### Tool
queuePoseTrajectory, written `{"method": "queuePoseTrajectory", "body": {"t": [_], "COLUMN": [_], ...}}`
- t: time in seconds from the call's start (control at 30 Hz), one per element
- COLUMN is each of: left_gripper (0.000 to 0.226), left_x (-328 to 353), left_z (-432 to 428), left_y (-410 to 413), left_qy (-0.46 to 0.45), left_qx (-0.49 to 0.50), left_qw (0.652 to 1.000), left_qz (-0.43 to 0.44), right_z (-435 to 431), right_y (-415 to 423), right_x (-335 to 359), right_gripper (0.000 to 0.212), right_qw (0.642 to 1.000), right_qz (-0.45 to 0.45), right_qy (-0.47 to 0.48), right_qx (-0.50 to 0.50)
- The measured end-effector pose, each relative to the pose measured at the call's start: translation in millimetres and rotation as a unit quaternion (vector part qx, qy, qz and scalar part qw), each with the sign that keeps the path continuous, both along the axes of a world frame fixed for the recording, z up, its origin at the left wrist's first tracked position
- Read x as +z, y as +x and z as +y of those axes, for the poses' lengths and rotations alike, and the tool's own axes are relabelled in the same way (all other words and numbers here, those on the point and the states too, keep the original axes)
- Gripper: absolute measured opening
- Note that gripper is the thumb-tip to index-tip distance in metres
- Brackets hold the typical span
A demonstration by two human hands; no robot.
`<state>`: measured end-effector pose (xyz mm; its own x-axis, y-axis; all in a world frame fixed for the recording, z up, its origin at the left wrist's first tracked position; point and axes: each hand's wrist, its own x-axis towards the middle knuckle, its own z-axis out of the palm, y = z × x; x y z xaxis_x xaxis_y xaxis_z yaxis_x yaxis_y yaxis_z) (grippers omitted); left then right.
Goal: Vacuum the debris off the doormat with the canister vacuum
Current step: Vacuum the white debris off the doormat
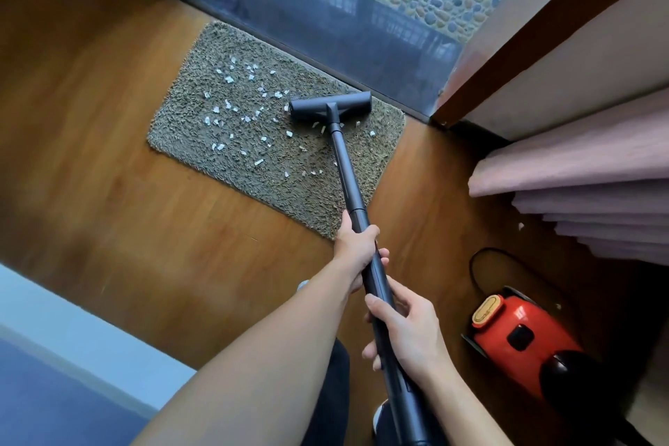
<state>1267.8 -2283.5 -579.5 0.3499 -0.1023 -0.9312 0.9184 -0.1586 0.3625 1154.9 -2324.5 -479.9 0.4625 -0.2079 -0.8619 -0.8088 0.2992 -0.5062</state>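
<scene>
wand [344,163] gripped by left hand [356,246], right hand [409,329] curled round it behind | head [329,107] set on mat [289,197] ahead of hands | scraps [228,79] strewn ahead-left

Grey-green shaggy doormat [307,192], white paper flecks [228,79]; black vacuum wand [342,163]; red canister vacuum [543,355], lower right; brown wood-grain floor [90,119].

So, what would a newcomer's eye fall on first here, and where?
The white paper scraps scattered over the shaggy grey-brown doormat stand out first, mostly on its left and middle. The black T-shaped vacuum head rests on the doormat's far right part, its black wand gripped by the left hand and the right hand. A bright red canister vacuum sits on the wooden floor at the lower right.
</scene>
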Motion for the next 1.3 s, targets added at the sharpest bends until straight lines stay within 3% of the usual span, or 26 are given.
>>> {"method": "queuePoseTrajectory", "body": {"t": [0.27, 0.43, 0.7, 0.83, 1.3], "left_gripper": [0.063, 0.056, 0.067, 0.068, 0.058], "left_x": [13, 18, 25, 23, -1], "left_z": [-1, -3, 2, 13, 64], "left_y": [-64, -111, -156, -147, -10], "left_qy": [0.012, 0.015, 0.012, 0.025, 0.027], "left_qx": [-0.003, 0.005, 0.038, 0.060, 0.094], "left_qw": [1.000, 1.000, 0.999, 0.998, 0.995], "left_qz": [-0.009, -0.003, 0.025, 0.020, -0.011], "right_z": [-7, -13, -18, -14, 34], "right_y": [-59, -103, -139, -129, 1], "right_x": [14, 19, 30, 26, -3], "right_gripper": [0.030, 0.042, 0.052, 0.060, 0.047], "right_qw": [1.000, 0.999, 0.994, 0.990, 0.990], "right_qz": [0.004, 0.028, 0.047, 0.043, -0.007], "right_qy": [0.002, 0.002, 0.013, 0.013, -0.004], "right_qx": [0.015, 0.045, 0.094, 0.132, 0.142]}}
